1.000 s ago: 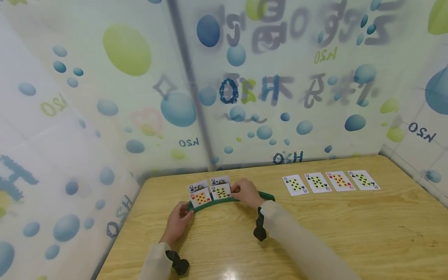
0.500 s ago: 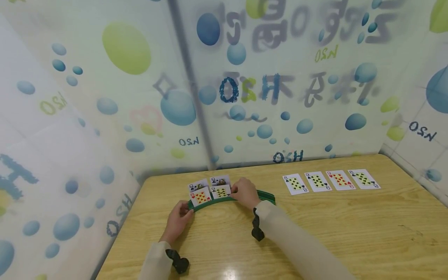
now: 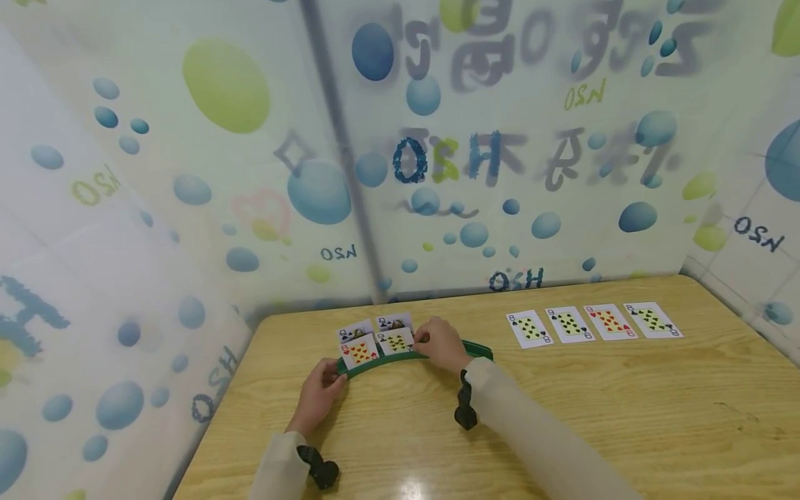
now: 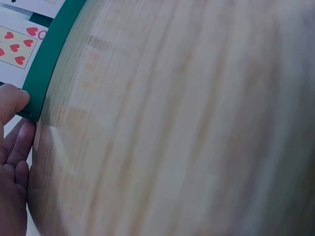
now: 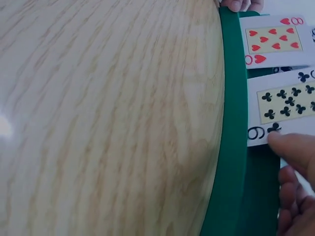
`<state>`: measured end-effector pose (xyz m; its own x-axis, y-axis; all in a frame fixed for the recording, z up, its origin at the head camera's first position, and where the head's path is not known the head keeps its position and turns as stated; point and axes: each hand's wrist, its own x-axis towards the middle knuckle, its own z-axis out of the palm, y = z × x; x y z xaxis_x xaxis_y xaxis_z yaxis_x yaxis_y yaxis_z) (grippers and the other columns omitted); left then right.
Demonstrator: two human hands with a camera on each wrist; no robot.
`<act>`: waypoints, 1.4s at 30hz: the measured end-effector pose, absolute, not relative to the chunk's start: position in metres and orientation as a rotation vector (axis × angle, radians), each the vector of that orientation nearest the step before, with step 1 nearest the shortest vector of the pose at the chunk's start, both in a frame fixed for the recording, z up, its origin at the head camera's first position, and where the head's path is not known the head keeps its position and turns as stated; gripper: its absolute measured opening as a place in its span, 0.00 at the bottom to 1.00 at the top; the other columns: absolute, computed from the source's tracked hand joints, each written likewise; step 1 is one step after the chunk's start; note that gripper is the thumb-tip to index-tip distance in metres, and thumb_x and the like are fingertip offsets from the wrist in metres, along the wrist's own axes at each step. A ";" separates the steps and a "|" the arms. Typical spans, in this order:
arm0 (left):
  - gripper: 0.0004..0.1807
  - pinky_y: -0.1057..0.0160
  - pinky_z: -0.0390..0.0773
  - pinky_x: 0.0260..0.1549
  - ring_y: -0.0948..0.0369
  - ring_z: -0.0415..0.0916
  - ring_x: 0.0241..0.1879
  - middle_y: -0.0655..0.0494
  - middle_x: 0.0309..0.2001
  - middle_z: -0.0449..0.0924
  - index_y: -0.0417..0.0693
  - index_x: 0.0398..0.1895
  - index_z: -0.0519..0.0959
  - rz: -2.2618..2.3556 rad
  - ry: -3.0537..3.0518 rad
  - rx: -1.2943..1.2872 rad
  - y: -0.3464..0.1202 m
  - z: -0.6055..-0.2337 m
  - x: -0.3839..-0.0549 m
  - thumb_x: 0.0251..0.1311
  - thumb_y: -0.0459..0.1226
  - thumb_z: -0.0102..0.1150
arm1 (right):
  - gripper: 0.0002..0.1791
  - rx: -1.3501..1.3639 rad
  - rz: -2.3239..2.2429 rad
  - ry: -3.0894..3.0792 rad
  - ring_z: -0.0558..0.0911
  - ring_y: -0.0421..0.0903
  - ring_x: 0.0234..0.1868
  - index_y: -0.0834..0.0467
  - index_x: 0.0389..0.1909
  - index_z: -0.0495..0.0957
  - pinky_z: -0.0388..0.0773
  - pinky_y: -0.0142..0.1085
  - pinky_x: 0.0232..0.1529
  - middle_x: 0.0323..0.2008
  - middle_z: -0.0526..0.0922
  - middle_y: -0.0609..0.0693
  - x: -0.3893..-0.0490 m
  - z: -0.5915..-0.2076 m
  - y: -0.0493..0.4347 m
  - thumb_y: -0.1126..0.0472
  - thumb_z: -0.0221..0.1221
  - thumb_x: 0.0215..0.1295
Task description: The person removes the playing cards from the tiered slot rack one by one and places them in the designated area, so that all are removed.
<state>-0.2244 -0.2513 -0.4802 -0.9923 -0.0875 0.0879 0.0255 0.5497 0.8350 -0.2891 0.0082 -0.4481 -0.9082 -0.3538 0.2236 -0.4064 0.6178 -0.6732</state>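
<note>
In the head view a green curved card holder (image 3: pixel 362 367) stands on the wooden table. My left hand (image 3: pixel 317 394) grips its left end, thumb on the near side and fingers at the far side. An eight of hearts (image 3: pixel 359 353) leans in the front row. Right of it stands the nine of clubs (image 5: pixel 290 101), whose lower right corner my right hand (image 3: pixel 440 345) pinches. The right wrist view shows the thumb (image 5: pixel 295 150) on that corner. Behind them, two queens (image 3: pixel 355 331) stand in the back row, partly covered. My right hand hides part of the holder.
Several playing cards (image 3: pixel 567 323) lie face up in a row at the table's back right. The wooden table (image 3: pixel 400 430) ends at a wall (image 3: pixel 450 264) printed with bubbles. Each wrist carries a black camera band (image 3: pixel 464 403).
Almost nothing differs: my right wrist shifts slightly left and back while the hand stays at the nine of clubs. The left hand keeps its grip on the card holder.
</note>
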 end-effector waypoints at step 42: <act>0.13 0.57 0.69 0.42 0.56 0.70 0.42 0.47 0.45 0.74 0.40 0.48 0.71 -1.419 -2.691 0.072 -0.252 -0.482 -0.226 0.60 0.31 0.54 | 0.07 0.753 1.563 -2.669 0.75 0.43 0.31 0.60 0.35 0.78 0.73 0.36 0.33 0.31 0.78 0.48 -0.279 -0.414 0.100 0.60 0.56 0.63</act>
